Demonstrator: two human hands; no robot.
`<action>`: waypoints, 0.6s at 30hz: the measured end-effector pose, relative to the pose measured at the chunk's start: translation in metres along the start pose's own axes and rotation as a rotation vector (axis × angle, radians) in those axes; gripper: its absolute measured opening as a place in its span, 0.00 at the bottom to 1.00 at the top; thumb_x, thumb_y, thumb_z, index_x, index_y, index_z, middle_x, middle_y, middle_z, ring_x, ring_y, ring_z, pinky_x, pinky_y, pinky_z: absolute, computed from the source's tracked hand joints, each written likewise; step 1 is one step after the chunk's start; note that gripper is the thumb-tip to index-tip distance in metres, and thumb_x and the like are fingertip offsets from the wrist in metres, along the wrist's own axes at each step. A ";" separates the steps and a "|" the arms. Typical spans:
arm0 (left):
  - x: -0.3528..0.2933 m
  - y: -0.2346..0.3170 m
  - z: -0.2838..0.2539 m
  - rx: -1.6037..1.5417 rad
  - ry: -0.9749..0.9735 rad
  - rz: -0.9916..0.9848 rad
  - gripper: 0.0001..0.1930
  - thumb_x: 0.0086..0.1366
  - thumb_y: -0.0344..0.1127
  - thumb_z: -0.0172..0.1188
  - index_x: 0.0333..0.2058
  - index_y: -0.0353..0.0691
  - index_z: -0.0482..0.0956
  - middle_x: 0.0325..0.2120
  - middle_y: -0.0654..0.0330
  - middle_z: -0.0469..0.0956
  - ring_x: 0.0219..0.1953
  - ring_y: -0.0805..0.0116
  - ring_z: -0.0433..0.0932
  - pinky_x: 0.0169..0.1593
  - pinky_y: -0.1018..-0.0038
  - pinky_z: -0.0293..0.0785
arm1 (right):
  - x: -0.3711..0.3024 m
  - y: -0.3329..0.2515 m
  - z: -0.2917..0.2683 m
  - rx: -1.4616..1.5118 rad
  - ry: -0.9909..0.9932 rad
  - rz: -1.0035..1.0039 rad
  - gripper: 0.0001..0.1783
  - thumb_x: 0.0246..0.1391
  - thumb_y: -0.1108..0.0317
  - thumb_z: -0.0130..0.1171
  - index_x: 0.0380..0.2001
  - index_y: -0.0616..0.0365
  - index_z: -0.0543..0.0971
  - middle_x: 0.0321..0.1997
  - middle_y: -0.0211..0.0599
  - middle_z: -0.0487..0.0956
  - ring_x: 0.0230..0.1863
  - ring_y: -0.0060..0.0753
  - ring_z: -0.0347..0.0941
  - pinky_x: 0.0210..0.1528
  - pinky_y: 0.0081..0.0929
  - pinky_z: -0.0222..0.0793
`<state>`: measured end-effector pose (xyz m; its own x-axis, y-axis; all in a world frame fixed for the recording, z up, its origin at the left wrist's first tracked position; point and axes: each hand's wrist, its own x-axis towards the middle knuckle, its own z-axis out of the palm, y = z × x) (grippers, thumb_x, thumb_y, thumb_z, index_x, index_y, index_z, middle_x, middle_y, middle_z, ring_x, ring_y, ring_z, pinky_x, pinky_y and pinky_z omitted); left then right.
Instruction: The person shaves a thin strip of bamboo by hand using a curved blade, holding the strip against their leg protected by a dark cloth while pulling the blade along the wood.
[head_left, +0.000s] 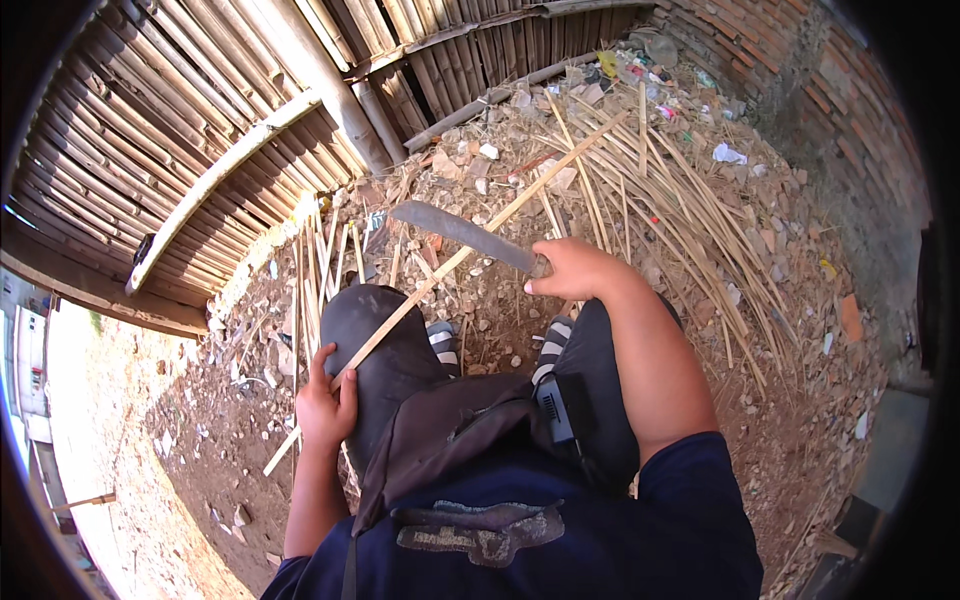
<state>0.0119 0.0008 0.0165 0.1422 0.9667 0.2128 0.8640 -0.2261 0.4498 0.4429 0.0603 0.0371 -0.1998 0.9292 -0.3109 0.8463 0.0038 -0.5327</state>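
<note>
A long pale bamboo strip (402,311) slants from beside my left thigh up across my knee toward the far right. My left hand (326,405) grips it near its lower end, thumb on top, against my left leg. In my right hand (572,270) is the handle of a machete (462,229), held above my right knee. Its broad, dull grey blade points left and lies across the strip, which passes under or against it; I cannot tell whether the edge bites in.
Many loose bamboo strips (690,240) lie heaped at the far right, with several more (325,245) left of my knee. Stones and litter cover the dirt ground (790,440). A bamboo wall (215,130) stands left and ahead, a brick wall (850,130) at right.
</note>
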 end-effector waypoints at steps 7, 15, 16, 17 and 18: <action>-0.001 -0.004 0.004 0.006 0.013 0.020 0.23 0.70 0.41 0.59 0.62 0.43 0.70 0.12 0.60 0.66 0.14 0.62 0.70 0.23 0.64 0.64 | -0.002 -0.004 -0.005 0.043 -0.033 -0.005 0.31 0.54 0.49 0.70 0.53 0.60 0.77 0.44 0.53 0.82 0.48 0.52 0.80 0.50 0.43 0.73; 0.000 -0.003 0.004 -0.008 0.013 0.013 0.23 0.70 0.40 0.59 0.61 0.42 0.71 0.11 0.61 0.65 0.13 0.64 0.69 0.23 0.65 0.64 | -0.002 -0.004 -0.004 0.050 -0.012 -0.025 0.29 0.53 0.50 0.69 0.51 0.59 0.78 0.45 0.53 0.82 0.49 0.54 0.79 0.51 0.43 0.73; 0.000 -0.003 0.004 -0.008 0.013 0.013 0.23 0.70 0.40 0.59 0.61 0.42 0.71 0.11 0.61 0.65 0.13 0.64 0.69 0.23 0.65 0.64 | -0.001 -0.004 -0.003 0.052 0.001 -0.029 0.29 0.53 0.50 0.70 0.50 0.60 0.79 0.44 0.54 0.83 0.49 0.54 0.79 0.51 0.43 0.73; 0.000 -0.002 0.003 -0.008 0.013 0.013 0.23 0.70 0.40 0.59 0.61 0.42 0.72 0.11 0.61 0.65 0.14 0.64 0.69 0.23 0.65 0.64 | -0.001 -0.004 -0.004 0.051 0.016 -0.034 0.28 0.52 0.50 0.70 0.49 0.60 0.80 0.44 0.54 0.83 0.49 0.55 0.79 0.51 0.43 0.73; 0.001 -0.002 0.003 -0.007 0.012 0.013 0.23 0.70 0.40 0.59 0.61 0.42 0.72 0.11 0.60 0.66 0.14 0.64 0.69 0.23 0.64 0.64 | -0.002 -0.006 -0.005 0.048 0.018 -0.035 0.28 0.52 0.50 0.70 0.49 0.60 0.80 0.44 0.54 0.83 0.49 0.55 0.79 0.51 0.43 0.73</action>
<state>0.0121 0.0024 0.0134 0.1476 0.9621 0.2293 0.8586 -0.2397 0.4532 0.4410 0.0601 0.0447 -0.2197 0.9353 -0.2774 0.8142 0.0191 -0.5802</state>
